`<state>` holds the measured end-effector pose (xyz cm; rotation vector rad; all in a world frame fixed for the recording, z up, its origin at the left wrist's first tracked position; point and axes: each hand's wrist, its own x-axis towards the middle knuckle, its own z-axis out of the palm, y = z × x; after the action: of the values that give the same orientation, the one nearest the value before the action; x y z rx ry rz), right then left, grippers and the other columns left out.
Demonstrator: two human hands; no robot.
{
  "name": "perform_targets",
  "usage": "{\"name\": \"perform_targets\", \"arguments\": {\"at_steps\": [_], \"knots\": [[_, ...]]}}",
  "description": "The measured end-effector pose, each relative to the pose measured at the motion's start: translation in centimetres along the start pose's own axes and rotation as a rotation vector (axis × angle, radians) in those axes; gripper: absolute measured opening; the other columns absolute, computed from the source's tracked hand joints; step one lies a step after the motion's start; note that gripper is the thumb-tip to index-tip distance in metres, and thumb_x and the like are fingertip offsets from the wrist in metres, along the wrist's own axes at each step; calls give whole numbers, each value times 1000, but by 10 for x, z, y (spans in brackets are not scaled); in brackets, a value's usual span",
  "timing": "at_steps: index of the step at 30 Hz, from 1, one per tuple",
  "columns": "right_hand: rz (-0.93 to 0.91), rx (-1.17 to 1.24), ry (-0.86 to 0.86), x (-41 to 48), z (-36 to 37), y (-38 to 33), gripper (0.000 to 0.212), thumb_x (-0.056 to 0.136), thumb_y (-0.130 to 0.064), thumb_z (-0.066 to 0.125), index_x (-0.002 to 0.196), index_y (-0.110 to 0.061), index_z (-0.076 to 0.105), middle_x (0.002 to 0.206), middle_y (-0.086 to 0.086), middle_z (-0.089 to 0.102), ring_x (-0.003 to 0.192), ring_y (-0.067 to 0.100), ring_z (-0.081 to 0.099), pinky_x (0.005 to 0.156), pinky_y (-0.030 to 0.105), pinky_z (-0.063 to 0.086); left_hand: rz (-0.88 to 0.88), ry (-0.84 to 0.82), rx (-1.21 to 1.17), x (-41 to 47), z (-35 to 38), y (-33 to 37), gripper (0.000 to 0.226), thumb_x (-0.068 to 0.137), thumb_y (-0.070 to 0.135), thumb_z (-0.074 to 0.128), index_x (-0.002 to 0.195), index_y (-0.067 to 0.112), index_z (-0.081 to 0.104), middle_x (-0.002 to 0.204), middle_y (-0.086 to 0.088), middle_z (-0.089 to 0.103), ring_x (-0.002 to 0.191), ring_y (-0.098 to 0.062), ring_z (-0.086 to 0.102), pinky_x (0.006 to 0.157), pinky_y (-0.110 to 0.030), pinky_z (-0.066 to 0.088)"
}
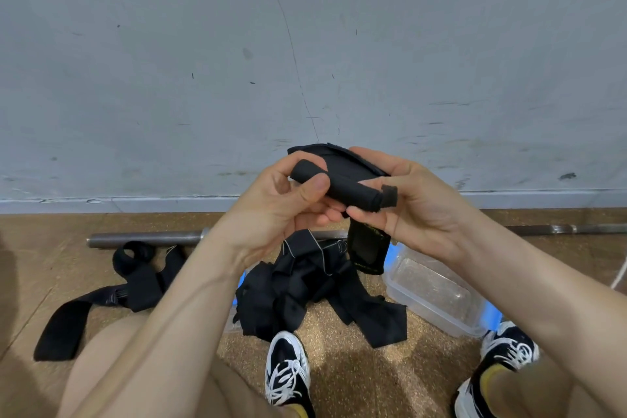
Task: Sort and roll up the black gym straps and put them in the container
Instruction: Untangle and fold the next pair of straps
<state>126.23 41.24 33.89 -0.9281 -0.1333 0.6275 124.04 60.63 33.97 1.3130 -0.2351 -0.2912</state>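
Straps, all black, lie in a heap [305,292] on the cork floor [356,366] in front of the person's knees, seen from the head camera looking down. One strap [339,192] is up in the air in front of the grey wall [305,44], rolled partway into a tight tube and held by both hands. The left hand [278,214] grips the left end of the roll, thumb pressed on top and fingers curled round behind. The right hand [420,207] pinches the right end between thumb and fingertips, its other fingers curled over the top. A wider flap of the same strap sticks up behind the hands, and its loose tail hangs below the right hand, printed with yellow lettering too small to read. The clear plastic container [437,295] sits on the floor just right of the heap, under the right forearm. Another long strap [101,302] lies flat well to the left, one end looped. A steel bar [146,238] lies along the foot of the wall. Two black-and-white trainers [287,370] show at the bottom
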Motion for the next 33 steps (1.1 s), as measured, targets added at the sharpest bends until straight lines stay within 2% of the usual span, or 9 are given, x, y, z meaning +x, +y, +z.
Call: {"name": "perform_targets", "arguments": {"at_steps": [3, 7, 11, 15, 21, 25, 27, 29, 33], "knots": [[6, 26, -33, -1, 5, 4, 47, 86, 13, 49, 131, 0, 59, 115, 19, 69, 93, 33, 72, 71, 36, 62, 35, 50, -8, 2, 7, -3, 22, 68, 40, 85, 75, 27, 68, 70, -5, 69, 57, -12, 64, 59, -20, 52], [-10, 75, 13, -2, 10, 10, 38, 96, 11, 41, 127, 1, 61, 115, 18, 69, 93, 29, 72, 70, 37, 61, 31, 164, 22, 4, 12, -6, 14, 87, 18, 64, 76, 14, 56, 62, -1, 61, 49, -9, 52, 53, -19, 47], [-110, -106, 111, 1, 10, 14, 51, 87, 19, 51, 134, -2, 56, 120, 18, 69, 98, 25, 70, 73, 30, 60, 27, 296, 92, 8, 15, -8, 22, 82, 11, 66, 67, 17, 50, 57, 5, 54, 49, -10, 47, 49, -20, 44], [-149, -68, 217, 4, 6, 12, 63, 82, 22, 55, 140, -5, 52, 121, 21, 68, 100, 27, 71, 77, 32, 61, 35, 361, 294, 8, 14, -8, 25, 86, 4, 66, 74, 15, 48, 55, 6, 48, 45, -11, 43, 47, -25, 40], [-227, -182, 209, -2, 13, 13, 45, 81, 14, 65, 118, -13, 66, 116, 15, 72, 99, 26, 71, 81, 32, 61, 66, 341, 426, 7, 18, -4, 19, 92, -2, 55, 85, 16, 57, 58, -1, 52, 43, -15, 46, 42, -20, 38], [-167, -196, 243, 0, 7, 8, 60, 80, 13, 66, 136, -6, 56, 117, 14, 72, 99, 25, 72, 78, 30, 60, 17, 279, 313, 6, 16, -7, 10, 94, 22, 64, 86, 16, 60, 52, -4, 58, 41, -13, 50, 41, -19, 40], [-116, -164, 199, -1, 5, 1, 58, 78, 9, 66, 133, -6, 59, 112, 11, 74, 91, 20, 72, 72, 27, 59, -26, 126, 132, 3, 8, -5, 20, 86, 29, 70, 94, 14, 60, 57, -8, 62, 44, -14, 54, 45, -20, 43], [-92, -153, 148, -3, 4, -5, 57, 73, 3, 66, 129, -6, 62, 110, 9, 74, 87, 17, 72, 70, 26, 59, -32, 3, 33, 0, 2, -2, 28, 79, 19, 73, 103, 15, 59, 67, -12, 67, 54, -16, 61, 53, -21, 50], [-69, -128, 130, -2, 1, -5, 50, 81, 6, 62, 130, -3, 62, 120, 16, 70, 89, 19, 71, 71, 27, 59, 11, 78, 207, 2, 3, -3, 29, 72, 16, 78, 97, 21, 65, 72, -9, 71, 63, -13, 66, 62, -19, 53]]}}
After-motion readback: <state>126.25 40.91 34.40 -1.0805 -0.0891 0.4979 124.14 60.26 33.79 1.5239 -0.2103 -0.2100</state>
